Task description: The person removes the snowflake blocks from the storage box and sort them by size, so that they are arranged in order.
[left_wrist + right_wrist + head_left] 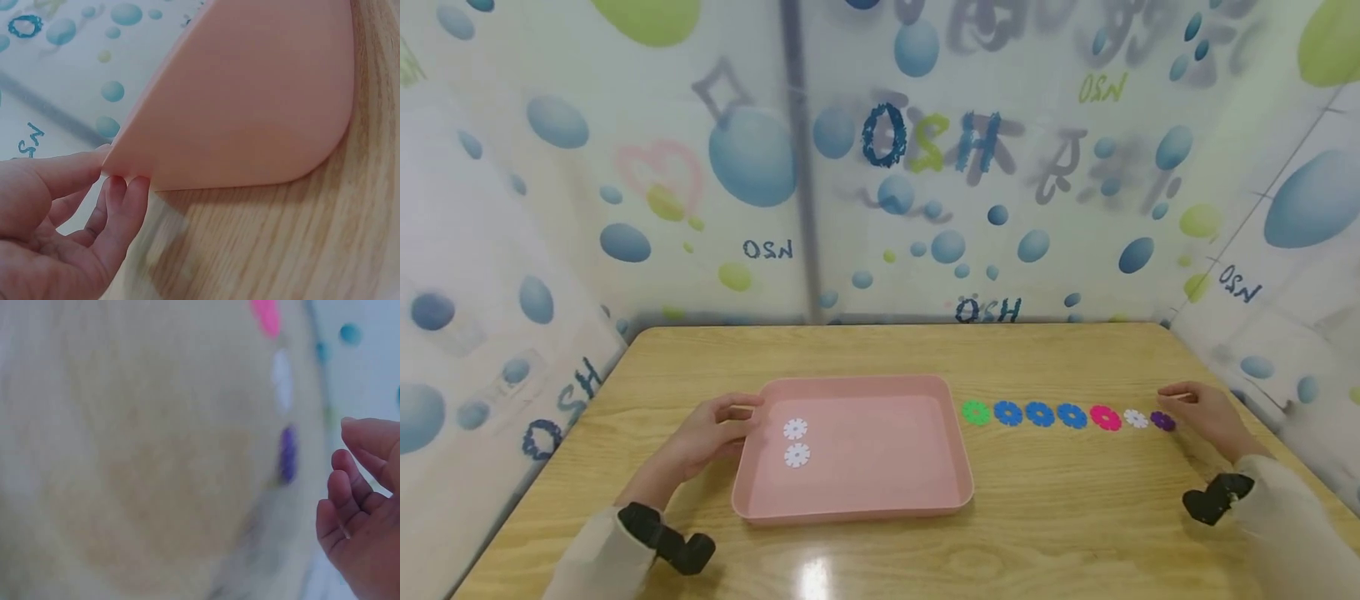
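Note:
A pink tray (865,446) lies on the wooden table with two white notched discs (796,428) inside, near its left wall. My left hand (718,429) pinches the tray's left rim. In the left wrist view, the thumb and fingertips (136,190) grip the rim of the pink tray (250,106). My right hand (1206,412) is just past a purple disc (1162,421) at the right end of a row of discs. Nothing shows between its loosely bent fingers (340,494), which stand apart from the purple disc (288,455) in the right wrist view.
From the tray's right side, the row runs through a green disc (976,412), three blue discs (1041,414), a pink disc (1106,417) and a white disc (1136,418) up to the purple one. Patterned fabric walls (880,217) enclose the table (1037,533) at the back and sides.

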### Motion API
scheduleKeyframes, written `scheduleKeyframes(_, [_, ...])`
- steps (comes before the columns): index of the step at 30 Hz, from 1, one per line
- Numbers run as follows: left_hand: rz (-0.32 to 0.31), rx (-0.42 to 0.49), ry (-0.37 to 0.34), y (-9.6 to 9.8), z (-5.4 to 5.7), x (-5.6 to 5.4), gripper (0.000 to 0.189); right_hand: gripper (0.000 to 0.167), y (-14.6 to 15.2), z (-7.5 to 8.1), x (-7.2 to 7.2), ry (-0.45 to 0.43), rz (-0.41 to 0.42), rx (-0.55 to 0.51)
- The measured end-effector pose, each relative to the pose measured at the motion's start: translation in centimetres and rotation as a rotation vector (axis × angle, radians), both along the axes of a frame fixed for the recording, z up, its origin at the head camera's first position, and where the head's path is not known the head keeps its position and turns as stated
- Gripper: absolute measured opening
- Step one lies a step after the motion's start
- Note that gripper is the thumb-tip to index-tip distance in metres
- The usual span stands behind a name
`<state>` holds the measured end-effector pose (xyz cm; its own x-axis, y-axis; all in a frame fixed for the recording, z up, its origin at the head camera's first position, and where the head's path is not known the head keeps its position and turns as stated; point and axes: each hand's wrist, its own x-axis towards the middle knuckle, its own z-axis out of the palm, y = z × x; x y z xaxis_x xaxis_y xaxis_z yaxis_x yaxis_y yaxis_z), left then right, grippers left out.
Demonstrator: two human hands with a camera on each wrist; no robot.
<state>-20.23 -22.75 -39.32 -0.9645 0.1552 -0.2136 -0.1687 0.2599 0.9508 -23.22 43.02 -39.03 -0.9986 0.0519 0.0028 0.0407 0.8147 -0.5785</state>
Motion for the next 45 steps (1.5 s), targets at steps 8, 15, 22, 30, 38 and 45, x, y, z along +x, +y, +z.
scheduleKeyframes(8, [-0.005,-0.002,-0.002,0.1,0.3,0.0,0.046,0.039,-7.5,4.0,-1.6,0.057,0.286,-0.028])
scheduleKeyframes(15, [-0.011,0.006,-0.010,0.2,0.3,-0.1,0.046,0.029,-15.7,5.6,-3.4,0.064,0.506,-0.073])
scheduleKeyframes(22, [-0.021,0.011,0.004,0.4,0.4,-0.5,0.045,0.024,-23.0,6.2,-4.4,-0.004,0.729,-0.108])
scheduleKeyframes(30, [-0.021,0.014,0.003,0.1,0.4,-0.1,0.045,0.022,-30.2,5.7,-5.1,-0.068,0.883,-0.062])
scheduleKeyframes(38, [-0.016,0.015,0.011,-0.1,0.7,-0.2,0.045,0.027,-36.5,5.3,-5.0,-0.175,0.990,0.025])
scheduleKeyframes(45, [-0.015,0.012,0.006,0.0,0.4,-0.1,0.045,0.021,-40.7,3.7,-4.3,-0.276,1.033,0.012])
